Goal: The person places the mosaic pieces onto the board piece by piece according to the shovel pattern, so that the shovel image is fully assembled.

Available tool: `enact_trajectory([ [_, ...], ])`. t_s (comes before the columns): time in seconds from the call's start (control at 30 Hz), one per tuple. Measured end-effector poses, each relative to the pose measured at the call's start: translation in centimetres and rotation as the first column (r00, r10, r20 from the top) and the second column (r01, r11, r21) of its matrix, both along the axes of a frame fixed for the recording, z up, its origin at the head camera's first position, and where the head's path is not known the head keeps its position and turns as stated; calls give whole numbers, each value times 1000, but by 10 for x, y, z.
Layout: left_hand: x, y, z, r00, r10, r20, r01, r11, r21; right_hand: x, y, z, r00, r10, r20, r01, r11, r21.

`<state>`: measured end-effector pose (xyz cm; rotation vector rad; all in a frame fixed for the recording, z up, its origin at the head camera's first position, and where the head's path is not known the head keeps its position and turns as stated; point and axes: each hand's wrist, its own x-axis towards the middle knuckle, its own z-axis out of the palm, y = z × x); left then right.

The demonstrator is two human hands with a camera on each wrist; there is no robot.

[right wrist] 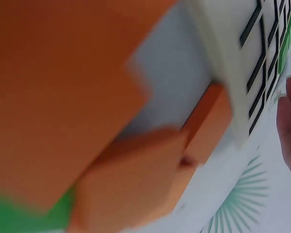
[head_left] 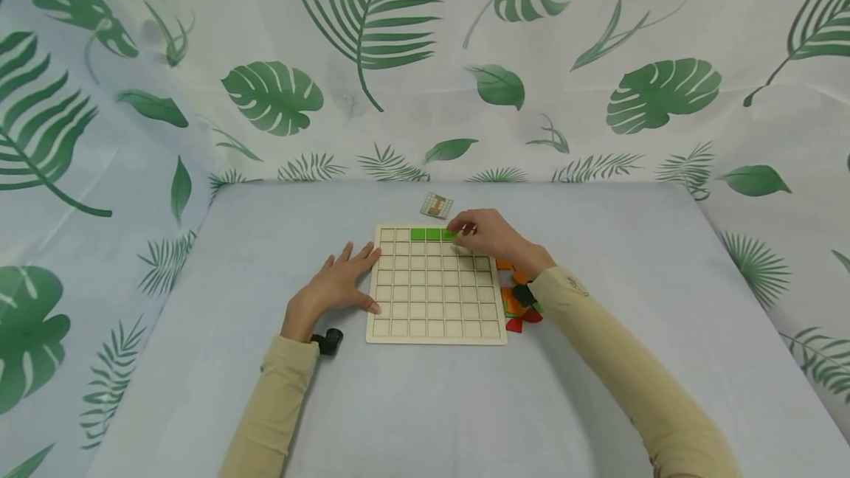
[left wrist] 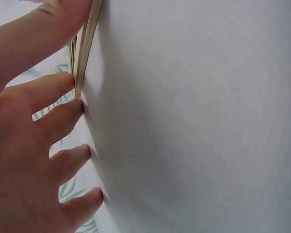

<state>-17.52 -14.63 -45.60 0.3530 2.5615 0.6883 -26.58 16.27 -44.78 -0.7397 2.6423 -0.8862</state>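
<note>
Right hand (head_left: 491,233): grip on the rightmost green tile (head_left: 446,236), frame centre, cannot be told; misalignment may be caused if the board (head_left: 434,340), touched by the spread left hand (head_left: 337,282), is jolted.

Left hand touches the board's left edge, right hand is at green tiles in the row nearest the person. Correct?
Wrong row: the head view shows the green tiles on the board in the row farthest from the person. The left hand and right hand are as you say.
</note>
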Motion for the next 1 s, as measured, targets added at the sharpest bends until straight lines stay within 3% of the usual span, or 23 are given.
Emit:
enact_trajectory([
  [0.53, 2, -1, 0, 1000, -6, -6, 6, 1000, 15, 15, 48, 3, 1000, -28, -2, 29, 999, 40],
  [1.0, 2, 1, 1, 1000, -4, -8, 4, 1000, 27, 30, 72, 3, 996, -73, 44, 69, 992, 105],
])
